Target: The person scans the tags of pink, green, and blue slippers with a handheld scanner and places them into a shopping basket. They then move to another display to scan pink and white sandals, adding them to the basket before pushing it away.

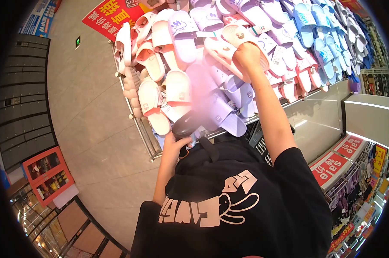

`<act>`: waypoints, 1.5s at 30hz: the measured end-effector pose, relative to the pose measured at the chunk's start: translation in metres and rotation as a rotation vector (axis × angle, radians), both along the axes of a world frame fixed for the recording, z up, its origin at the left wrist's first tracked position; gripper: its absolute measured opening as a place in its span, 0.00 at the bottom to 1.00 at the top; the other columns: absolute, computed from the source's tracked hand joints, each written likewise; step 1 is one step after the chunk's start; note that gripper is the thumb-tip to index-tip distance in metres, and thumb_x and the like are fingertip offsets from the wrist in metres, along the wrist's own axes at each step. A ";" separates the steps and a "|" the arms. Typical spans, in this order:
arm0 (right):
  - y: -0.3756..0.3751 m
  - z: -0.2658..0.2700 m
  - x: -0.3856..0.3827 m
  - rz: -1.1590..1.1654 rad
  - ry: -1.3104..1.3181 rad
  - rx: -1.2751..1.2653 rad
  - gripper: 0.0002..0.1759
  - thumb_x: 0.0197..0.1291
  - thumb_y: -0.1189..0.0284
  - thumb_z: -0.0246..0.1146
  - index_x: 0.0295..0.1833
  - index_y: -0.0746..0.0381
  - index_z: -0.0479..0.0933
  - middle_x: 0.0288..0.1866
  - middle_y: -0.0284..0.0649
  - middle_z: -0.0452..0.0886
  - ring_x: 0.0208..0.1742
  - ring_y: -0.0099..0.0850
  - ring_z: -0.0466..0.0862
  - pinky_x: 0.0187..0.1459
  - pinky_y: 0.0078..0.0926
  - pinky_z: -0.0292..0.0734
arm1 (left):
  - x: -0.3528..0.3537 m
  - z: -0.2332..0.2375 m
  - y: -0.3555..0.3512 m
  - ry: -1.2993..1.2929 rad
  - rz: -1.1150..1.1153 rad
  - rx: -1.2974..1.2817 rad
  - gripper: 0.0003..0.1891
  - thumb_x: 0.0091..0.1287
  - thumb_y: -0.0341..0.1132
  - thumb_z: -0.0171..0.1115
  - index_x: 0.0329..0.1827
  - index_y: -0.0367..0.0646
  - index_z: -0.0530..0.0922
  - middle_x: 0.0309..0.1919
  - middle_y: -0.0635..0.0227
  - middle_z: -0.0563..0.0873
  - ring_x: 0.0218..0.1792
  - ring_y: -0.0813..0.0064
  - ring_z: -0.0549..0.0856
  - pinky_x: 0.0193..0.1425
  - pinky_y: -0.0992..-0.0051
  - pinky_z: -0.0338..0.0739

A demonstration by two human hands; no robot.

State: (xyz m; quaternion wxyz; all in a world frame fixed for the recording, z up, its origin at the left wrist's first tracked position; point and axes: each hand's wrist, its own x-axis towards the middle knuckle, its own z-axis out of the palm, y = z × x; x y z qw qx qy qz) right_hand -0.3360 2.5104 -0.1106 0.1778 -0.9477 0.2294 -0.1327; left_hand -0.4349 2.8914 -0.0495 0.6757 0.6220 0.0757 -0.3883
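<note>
My right hand (248, 56) is closed on a pair of pale pink slippers (222, 51) with a small brown print on the straps, above the rows of slippers. My left hand (176, 148) is low at the rack's near edge. Its fingers wrap round a dark, glossy, rounded object (186, 124), partly blurred, whose kind I cannot make out. Next to it lie cream slippers with pink soles (154, 105). Lilac slippers (233, 124) sit between my two hands, partly veiled by a pinkish blur.
A metal rack (145, 139) bears many slippers, with blue slippers (306, 19) farther right. A red sign (112, 17) stands at its far left corner. Tiled floor (91, 107) lies to the left, beside a red-framed cabinet (48, 174). Sale signs (332, 165) hang at right.
</note>
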 end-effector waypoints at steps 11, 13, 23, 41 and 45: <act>0.083 0.124 -0.109 -0.102 -0.675 1.784 0.22 0.58 0.76 0.65 0.60 0.66 0.77 0.45 0.43 0.85 0.34 0.31 0.85 0.32 0.28 0.82 | 0.000 0.021 0.018 -0.001 0.032 -0.153 0.16 0.56 0.23 0.62 0.48 0.29 0.77 0.30 0.59 0.83 0.28 0.71 0.84 0.37 0.72 0.80; 0.105 0.162 -0.132 -0.046 -0.862 2.518 0.27 0.58 0.75 0.65 0.65 0.64 0.73 0.51 0.44 0.84 0.35 0.32 0.86 0.35 0.27 0.83 | 0.003 0.032 0.020 0.000 0.043 -0.225 0.20 0.54 0.22 0.61 0.52 0.27 0.75 0.30 0.55 0.83 0.28 0.67 0.84 0.37 0.69 0.82; 0.148 0.126 -0.175 -0.064 -0.927 2.260 0.27 0.73 0.54 0.46 0.58 0.65 0.75 0.38 0.44 0.85 0.09 0.19 0.66 0.11 0.11 0.63 | -0.002 0.106 0.029 -0.142 -0.262 -0.382 0.22 0.52 0.20 0.65 0.53 0.27 0.76 0.34 0.54 0.85 0.33 0.65 0.87 0.40 0.70 0.83; 0.197 0.124 -0.197 -0.014 -0.923 2.122 0.26 0.73 0.55 0.47 0.55 0.67 0.76 0.36 0.42 0.85 0.12 0.20 0.69 0.14 0.15 0.66 | -0.020 0.122 0.034 -0.107 -0.396 -0.477 0.45 0.34 0.23 0.78 0.64 0.33 0.73 0.52 0.66 0.83 0.50 0.76 0.79 0.58 0.75 0.72; 0.206 0.123 -0.181 -0.043 -0.928 2.072 0.26 0.73 0.55 0.47 0.55 0.67 0.76 0.36 0.42 0.85 0.12 0.21 0.70 0.15 0.15 0.66 | -0.015 0.118 0.035 -0.310 -0.543 -0.548 0.42 0.38 0.30 0.79 0.63 0.32 0.73 0.52 0.65 0.83 0.52 0.75 0.79 0.62 0.73 0.69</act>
